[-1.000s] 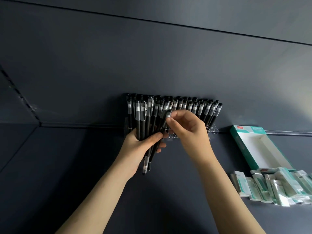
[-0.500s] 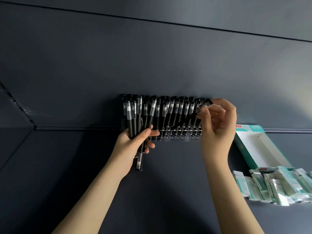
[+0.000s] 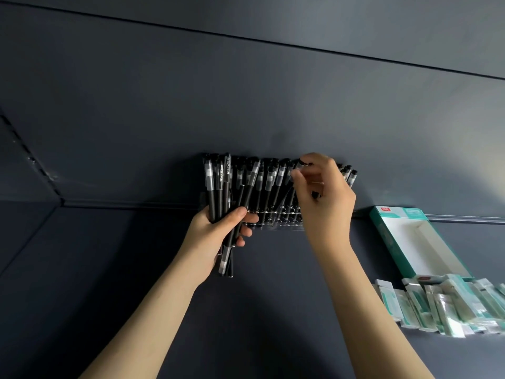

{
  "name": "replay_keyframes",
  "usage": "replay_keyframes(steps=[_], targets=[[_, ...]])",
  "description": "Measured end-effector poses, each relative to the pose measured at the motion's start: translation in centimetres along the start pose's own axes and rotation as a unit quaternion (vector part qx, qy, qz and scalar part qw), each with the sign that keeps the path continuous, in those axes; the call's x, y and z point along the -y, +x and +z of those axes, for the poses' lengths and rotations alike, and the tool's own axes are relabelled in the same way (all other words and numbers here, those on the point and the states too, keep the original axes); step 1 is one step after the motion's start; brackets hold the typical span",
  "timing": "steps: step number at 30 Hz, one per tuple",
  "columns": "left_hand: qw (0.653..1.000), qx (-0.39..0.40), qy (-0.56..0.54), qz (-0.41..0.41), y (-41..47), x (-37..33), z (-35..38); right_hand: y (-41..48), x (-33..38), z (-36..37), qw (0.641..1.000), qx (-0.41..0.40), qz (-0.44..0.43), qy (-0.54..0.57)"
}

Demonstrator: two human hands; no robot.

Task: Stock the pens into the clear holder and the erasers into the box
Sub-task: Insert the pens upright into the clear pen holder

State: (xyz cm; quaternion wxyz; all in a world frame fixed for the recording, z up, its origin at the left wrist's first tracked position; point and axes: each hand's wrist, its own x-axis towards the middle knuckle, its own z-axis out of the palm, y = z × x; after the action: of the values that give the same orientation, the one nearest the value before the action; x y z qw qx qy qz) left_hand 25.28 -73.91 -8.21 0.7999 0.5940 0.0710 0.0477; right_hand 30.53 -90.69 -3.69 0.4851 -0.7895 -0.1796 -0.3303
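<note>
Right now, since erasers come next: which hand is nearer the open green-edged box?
Right. The right hand pinches a pen at the clear holder, left of the box; the left hand grips a bundle of pens farther left, beyond the right hand.

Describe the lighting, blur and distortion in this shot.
Head view: the dark grey back panel is brighter at upper right, dimmer leftward; its seams bow slightly from the wide-angle lens; fingers of the right hand and the black capped pen they pinch look slightly smeared; the plastic-wrapped white-and-green erasers catch soft glare.
</note>
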Motion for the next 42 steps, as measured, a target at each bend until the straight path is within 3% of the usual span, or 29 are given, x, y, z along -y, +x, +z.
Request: replay_keyframes(steps=[10,13,18,22,28,35,38,42], targets=[[1.0,0.011,0.001,-0.003,-0.3,-0.2,0.1,-0.6,-1.7,1.2,0.993,0.092,-0.005,-0.079],[1.0,0.024,0.006,-0.004,-0.4,-0.2,0.1,-0.6,-1.2,0.8,0.993,0.083,-0.02,-0.078],[0.997,0.062,0.037,-0.011,-0.7,-0.3,0.4,-0.6,0.8,-0.1,0.985,0.101,0.121,0.069],[0.994,0.091,0.064,-0.015,-0.9,-0.1,0.7,-1.0,1.1,-0.3,0.969,0.118,0.176,0.13],[0.995,0.087,0.044,-0.025,-1.1,-0.3,0.8,-1.6,1.1,-1.0,0.928,0.08,0.223,0.286],[0.998,0.039,0.019,-0.038,-1.1,-0.5,0.5,-0.3,-0.7,-3.5,0.917,-0.142,0.22,0.302],[0.999,0.024,0.007,-0.034,-1.1,-0.5,0.5,0.0,-1.2,-4.0,0.937,-0.165,0.187,0.247],[0.999,0.004,-0.001,-0.042,-1.1,-0.3,0.4,0.1,-1.3,-3.2,0.967,-0.12,0.136,0.178]])
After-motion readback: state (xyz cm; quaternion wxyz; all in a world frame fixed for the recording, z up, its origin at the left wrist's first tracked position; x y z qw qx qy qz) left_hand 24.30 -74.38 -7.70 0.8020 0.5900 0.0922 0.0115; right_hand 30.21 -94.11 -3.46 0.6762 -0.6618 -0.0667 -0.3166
